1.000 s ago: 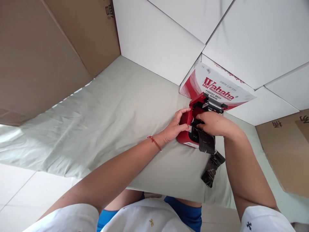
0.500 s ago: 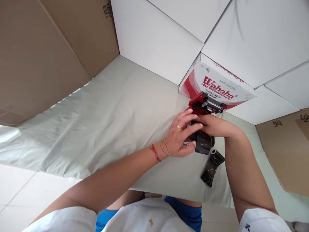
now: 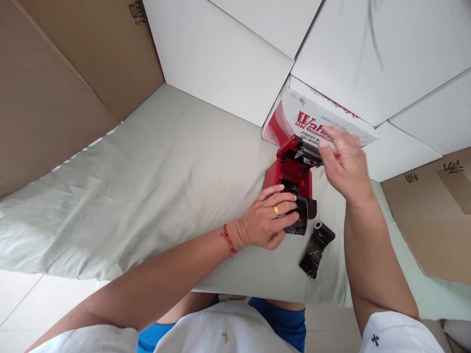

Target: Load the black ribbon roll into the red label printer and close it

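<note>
A small red device (image 3: 292, 174) with its lid swung open lies on a pale sheet (image 3: 154, 196). My left hand (image 3: 270, 220), with a gold ring and a red wrist cord, is closed over a black ribbon roll (image 3: 300, 215) at the device's near end. My right hand (image 3: 344, 159) hovers above the open lid, smeared by motion, its fingers loosely bent and nothing visible in them. A second black roll (image 3: 316, 247) lies loose on the sheet just right of my left hand.
A red-and-white printed carton (image 3: 316, 122) stands right behind the device. White boards (image 3: 228, 54) wall the back, brown cardboard (image 3: 55, 83) the left side and the right edge. The sheet's front edge runs just above my lap.
My right hand left the device's inside and rose toward the lid. My left hand moved from the device's side onto the black roll at its near end. The view shifted slightly.
</note>
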A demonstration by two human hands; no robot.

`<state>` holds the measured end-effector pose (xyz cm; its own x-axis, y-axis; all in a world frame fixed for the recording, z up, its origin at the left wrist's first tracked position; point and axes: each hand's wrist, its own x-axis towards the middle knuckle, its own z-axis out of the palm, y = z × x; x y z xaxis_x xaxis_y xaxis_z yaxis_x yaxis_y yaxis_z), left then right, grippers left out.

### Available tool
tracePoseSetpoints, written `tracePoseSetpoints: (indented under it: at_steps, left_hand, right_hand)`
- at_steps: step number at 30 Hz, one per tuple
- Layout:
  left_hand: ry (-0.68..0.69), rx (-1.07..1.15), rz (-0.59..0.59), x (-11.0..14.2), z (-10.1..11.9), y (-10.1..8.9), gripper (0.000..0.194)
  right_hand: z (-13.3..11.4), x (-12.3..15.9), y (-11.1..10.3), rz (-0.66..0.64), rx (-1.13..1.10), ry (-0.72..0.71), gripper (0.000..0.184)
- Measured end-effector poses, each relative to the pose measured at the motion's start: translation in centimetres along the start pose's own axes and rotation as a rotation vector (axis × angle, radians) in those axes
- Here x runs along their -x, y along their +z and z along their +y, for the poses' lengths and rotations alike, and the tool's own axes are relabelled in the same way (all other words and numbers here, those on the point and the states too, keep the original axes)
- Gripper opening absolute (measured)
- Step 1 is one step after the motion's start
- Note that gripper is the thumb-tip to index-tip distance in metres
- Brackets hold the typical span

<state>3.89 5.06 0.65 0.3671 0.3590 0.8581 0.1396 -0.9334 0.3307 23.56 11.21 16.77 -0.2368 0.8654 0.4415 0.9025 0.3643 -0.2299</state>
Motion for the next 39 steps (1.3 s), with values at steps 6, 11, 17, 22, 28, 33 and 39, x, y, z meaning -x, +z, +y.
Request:
tracePoseSetpoints:
  at_steps: [6,11,17,22,28,33,39]
  left_hand:
    - [0.005,0.011,0.024,0.1,0.1,-0.1,0.052]
    - [-0.141,-0.001,0.130,0.3,-0.7,-0.2,0.060]
    - [-0.147,0.057,-0.002,-0.3,-1.1,-0.8,0.076]
    - [-0.307,0.201,0.027,-0.2,-1.5,-1.6,0.071]
    - [-0.577,0.514,0.207,0.2,-3.2,-1.5,0.060]
    - [-0.734,0.548,0.166,-0.1,-4.2,-1.7,0.071]
    - [-0.826,0.667,0.133,0.0,-5.2,-1.7,0.094]
  right_hand:
    - [-0.9,3.4,0.5,-0.139,-0.048,0.126,0.063]
    - [-2.7,7.6,-0.4,-0.306,-0.066,0.111,0.055]
    - [-2.5,8.9,0.6,-0.239,-0.086,0.098,0.049]
    - [-2.4,9.2,0.9,-0.221,-0.099,0.127,0.049]
    - [-1.8,9.7,1.6,-0.161,-0.219,0.177,0.046]
    - [-2.3,12.2,2.3,-0.007,-0.310,0.085,0.033]
    - [-3.3,16.3,3.3,0.121,-0.187,-0.221,0.037]
